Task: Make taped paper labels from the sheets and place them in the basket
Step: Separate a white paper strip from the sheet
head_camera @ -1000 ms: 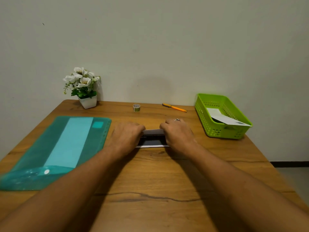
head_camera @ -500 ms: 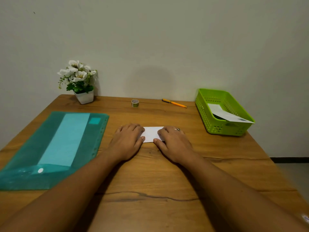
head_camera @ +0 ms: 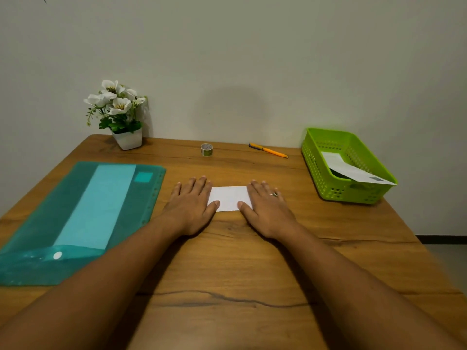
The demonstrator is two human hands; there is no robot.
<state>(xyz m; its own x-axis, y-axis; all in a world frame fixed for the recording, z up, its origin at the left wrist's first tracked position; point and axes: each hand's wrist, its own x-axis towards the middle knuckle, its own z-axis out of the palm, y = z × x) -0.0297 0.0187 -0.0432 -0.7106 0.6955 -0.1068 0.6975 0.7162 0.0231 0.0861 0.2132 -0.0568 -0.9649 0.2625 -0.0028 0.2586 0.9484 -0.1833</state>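
A small folded white paper (head_camera: 229, 197) lies flat on the wooden table (head_camera: 227, 261). My left hand (head_camera: 190, 205) presses its left end with straight fingers, and my right hand (head_camera: 265, 208) presses its right end the same way. A small tape roll (head_camera: 206, 149) stands at the back of the table. The green basket (head_camera: 326, 173) at the right holds a white paper label (head_camera: 353, 171) that pokes over its front rim. A teal plastic sleeve (head_camera: 38, 238) with a pale sheet (head_camera: 98, 205) inside lies at the left.
An orange pen (head_camera: 269, 150) lies at the back between the tape and the basket. A white pot of flowers (head_camera: 118, 114) stands in the back left corner. The wall runs right behind the table.
One second ago both hands were folding the paper over with curled fingers. The paper now lies flat and white, and both hands have spread flat on its ends.
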